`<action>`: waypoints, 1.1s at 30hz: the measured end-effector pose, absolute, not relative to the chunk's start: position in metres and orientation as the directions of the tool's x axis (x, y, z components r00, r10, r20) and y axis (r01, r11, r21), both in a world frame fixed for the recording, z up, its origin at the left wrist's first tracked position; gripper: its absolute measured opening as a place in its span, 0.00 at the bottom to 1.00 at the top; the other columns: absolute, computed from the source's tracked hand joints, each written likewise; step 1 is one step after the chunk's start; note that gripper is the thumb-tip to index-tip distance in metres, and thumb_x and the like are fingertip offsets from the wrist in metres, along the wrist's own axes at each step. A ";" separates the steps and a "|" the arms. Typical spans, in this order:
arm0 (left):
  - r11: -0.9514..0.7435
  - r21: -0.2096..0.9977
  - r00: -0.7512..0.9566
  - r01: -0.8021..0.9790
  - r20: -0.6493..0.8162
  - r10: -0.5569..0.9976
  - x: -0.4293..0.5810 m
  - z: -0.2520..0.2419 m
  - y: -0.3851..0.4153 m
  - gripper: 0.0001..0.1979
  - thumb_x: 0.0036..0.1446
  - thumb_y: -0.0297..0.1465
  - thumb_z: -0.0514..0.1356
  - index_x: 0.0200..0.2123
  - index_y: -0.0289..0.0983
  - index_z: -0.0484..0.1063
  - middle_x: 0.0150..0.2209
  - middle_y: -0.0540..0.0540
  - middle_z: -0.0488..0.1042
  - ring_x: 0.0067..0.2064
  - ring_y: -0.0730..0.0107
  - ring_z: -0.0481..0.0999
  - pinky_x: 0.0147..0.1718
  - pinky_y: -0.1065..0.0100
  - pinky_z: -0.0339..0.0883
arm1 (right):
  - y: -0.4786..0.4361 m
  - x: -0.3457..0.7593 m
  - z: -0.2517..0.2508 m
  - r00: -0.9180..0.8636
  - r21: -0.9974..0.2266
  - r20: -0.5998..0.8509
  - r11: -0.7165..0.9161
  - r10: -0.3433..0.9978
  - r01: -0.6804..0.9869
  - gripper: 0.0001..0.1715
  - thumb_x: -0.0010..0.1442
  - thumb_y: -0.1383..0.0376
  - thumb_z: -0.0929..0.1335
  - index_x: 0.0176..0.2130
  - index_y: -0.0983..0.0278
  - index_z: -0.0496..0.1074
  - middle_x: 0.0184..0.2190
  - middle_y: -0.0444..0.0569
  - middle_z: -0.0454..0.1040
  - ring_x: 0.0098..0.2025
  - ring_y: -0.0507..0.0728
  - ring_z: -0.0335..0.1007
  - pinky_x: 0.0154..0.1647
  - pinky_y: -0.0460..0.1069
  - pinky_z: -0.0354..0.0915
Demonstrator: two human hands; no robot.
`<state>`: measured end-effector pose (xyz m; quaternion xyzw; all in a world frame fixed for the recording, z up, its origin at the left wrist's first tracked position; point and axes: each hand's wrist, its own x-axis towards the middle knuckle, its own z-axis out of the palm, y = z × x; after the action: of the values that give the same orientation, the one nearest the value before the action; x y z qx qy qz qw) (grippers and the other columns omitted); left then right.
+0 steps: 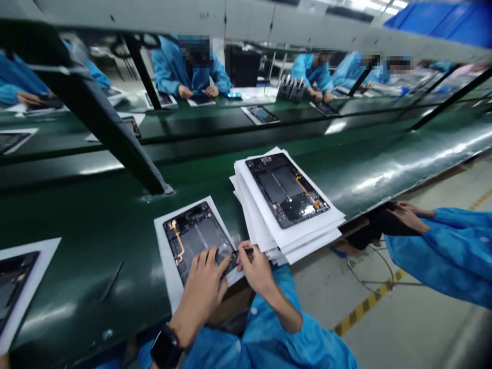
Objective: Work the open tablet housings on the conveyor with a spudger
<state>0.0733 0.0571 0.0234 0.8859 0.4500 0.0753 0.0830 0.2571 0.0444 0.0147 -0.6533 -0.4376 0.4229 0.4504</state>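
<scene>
An opened tablet back [194, 238] with an orange flex cable lies on a white sheet [165, 256] on the green conveyor belt [96, 215]. My left hand [203, 289] rests flat on its near corner, fingers spread. My right hand [255, 266] pinches a small dark part at the tablet's right edge. To the right, a second opened tablet [287, 188] sits on top of a stack of white sheets [307, 238].
A black slanted frame post [111, 133] stands on the belt behind the tablet. Another tablet on a sheet [15, 282] lies at the far left. A neighbour's hand and blue sleeve [442, 246] reach in at right. Several workers in blue sit across the line.
</scene>
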 end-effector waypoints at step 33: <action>0.002 0.879 -0.272 0.477 0.146 0.951 0.038 0.039 -0.010 0.15 0.68 0.42 0.60 0.45 0.39 0.81 0.46 0.42 0.81 0.49 0.57 0.81 0.54 0.56 0.75 | 0.012 0.267 0.037 0.286 -0.989 -0.035 -0.074 0.957 0.125 0.17 0.69 0.48 0.70 0.42 0.59 0.76 0.28 0.47 0.79 0.27 0.60 0.76 0.34 0.54 0.73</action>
<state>0.0381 -0.0104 0.0386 0.5433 0.6572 0.4516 0.2625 0.2671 0.0124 0.0374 -0.6126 -0.4418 0.4020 0.5177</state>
